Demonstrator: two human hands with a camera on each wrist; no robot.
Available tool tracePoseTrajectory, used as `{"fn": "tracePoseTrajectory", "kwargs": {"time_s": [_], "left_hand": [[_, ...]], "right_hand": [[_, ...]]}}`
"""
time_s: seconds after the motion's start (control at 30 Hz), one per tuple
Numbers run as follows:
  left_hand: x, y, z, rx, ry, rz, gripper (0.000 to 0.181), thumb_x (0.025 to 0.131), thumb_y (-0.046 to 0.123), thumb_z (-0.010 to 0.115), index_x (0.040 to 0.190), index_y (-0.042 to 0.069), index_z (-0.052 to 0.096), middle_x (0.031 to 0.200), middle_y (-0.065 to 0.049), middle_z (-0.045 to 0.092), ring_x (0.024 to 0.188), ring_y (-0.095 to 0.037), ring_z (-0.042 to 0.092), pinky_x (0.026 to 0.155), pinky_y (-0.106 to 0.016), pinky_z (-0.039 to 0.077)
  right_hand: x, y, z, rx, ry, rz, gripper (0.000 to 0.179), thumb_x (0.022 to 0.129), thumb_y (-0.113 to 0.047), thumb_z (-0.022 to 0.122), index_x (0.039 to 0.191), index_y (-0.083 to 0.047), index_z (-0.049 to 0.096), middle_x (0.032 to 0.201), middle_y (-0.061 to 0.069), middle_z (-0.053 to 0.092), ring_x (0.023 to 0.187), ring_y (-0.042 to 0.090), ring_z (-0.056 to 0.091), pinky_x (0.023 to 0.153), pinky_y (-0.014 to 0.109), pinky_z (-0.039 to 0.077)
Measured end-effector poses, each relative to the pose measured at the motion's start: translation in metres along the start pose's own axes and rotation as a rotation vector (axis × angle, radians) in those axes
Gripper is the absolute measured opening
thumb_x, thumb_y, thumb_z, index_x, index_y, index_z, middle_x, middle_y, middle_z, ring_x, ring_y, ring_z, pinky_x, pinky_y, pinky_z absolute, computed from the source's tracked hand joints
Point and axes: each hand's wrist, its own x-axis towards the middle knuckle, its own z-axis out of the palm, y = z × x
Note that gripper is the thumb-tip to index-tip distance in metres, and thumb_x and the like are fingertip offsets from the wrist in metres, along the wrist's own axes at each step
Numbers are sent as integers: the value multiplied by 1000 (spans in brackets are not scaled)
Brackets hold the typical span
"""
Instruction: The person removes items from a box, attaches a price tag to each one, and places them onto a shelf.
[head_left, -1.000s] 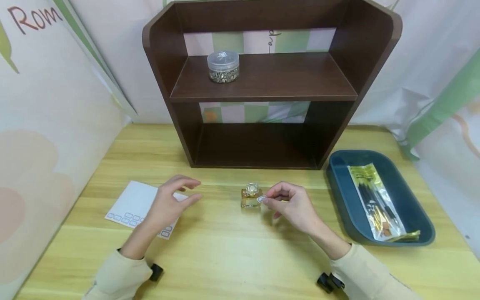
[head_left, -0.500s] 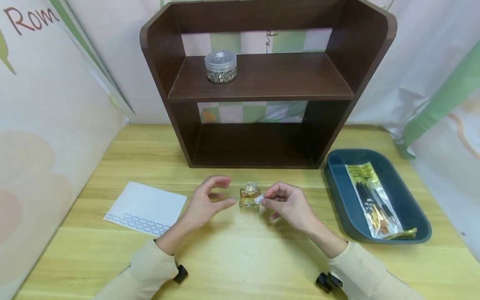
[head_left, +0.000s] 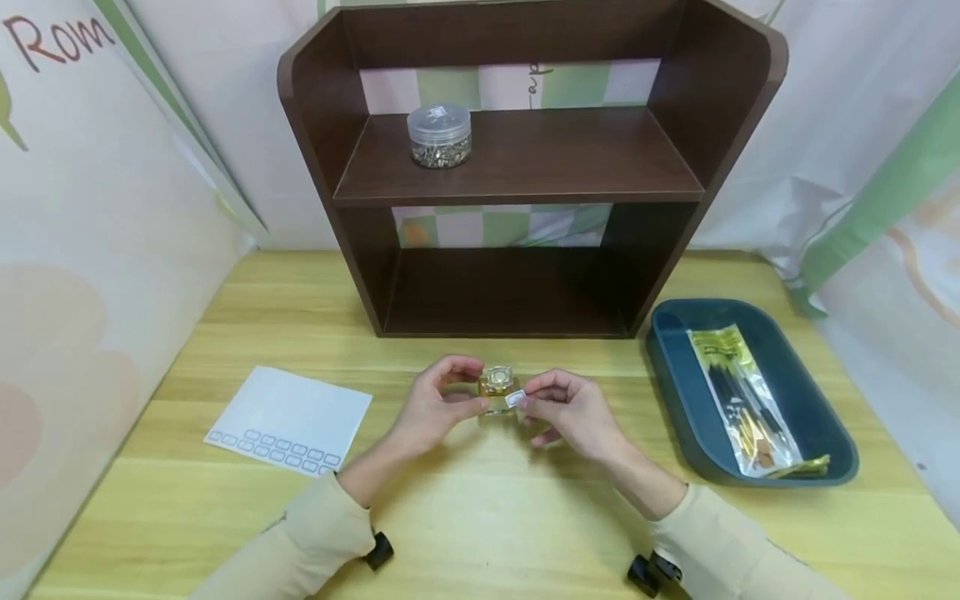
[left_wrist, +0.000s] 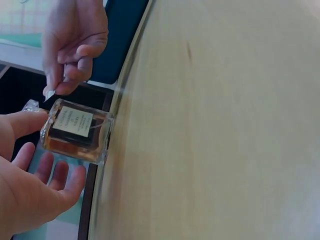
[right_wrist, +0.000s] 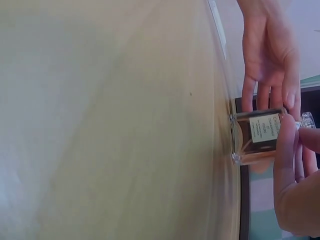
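Note:
A small square glass perfume bottle [head_left: 496,396] with amber liquid, a clear cap and a pale front label stands on the table. My left hand [head_left: 438,407] is at its left side, the thumb in front and the fingers, loosely bent and spread, reaching behind. In the left wrist view, the left thumb overlaps the bottle's shoulder by the cap. My right hand [head_left: 581,414] pinches a small white sticker [head_left: 515,398] with a blue border between thumb and index finger, right at the bottle's right side. The sticker also shows edge-on in the left wrist view.
A white sheet [head_left: 300,400] with rows of blue-bordered stickers lies at left. Behind stands a dark brown shelf [head_left: 517,200] with a clear lidded jar [head_left: 439,150] of small metal pieces. At right, a blue tray [head_left: 817,408] holds a packet of brushes [head_left: 738,387].
My left hand has moved right from over the sticker sheet to the bottle's left side. The right hand stays near the bottle, with the sticker still pinched.

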Motion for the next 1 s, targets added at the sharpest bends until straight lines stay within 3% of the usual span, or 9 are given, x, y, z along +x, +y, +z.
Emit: {"fn": "tracePoseTrajectory", "kwargs": {"time_s": [0.2, 0.43, 0.73, 1.0], "left_hand": [[1, -1, 3, 12, 10, -7, 43, 80, -14, 73, 120, -4, 62, 118, -18, 64, 109, -36, 63, 92, -35, 56], [4, -3, 3, 27, 4, -4, 40, 81, -13, 73, 118, -4, 63, 116, -17, 65, 108, -33, 64, 93, -37, 55], [0, -7, 2, 83, -3, -57, 39, 82, -10, 75, 118, -1, 64, 113, -15, 66, 107, -31, 64, 92, -34, 56], [4, -8, 2, 92, -12, -54, 39, 82, -9, 74, 119, -2, 65, 112, -16, 67, 106, -33, 65, 90, -33, 56]], "right_hand": [[0, -2, 4, 91, 41, 69, 20, 90, 4, 70, 108, 7, 62, 102, 21, 70, 84, 27, 69, 69, 40, 62], [1, -1, 6, 184, 48, 118, 17, 91, 5, 68, 107, 6, 61, 99, 14, 72, 87, 26, 69, 76, 42, 61], [1, 9, 8, 229, 47, 145, 15, 90, 3, 71, 103, 3, 63, 97, 15, 71, 84, 24, 68, 75, 43, 61], [3, 10, 9, 241, 74, 163, 13, 89, 2, 72, 101, 2, 65, 94, 13, 71, 85, 24, 67, 74, 43, 61]]}}
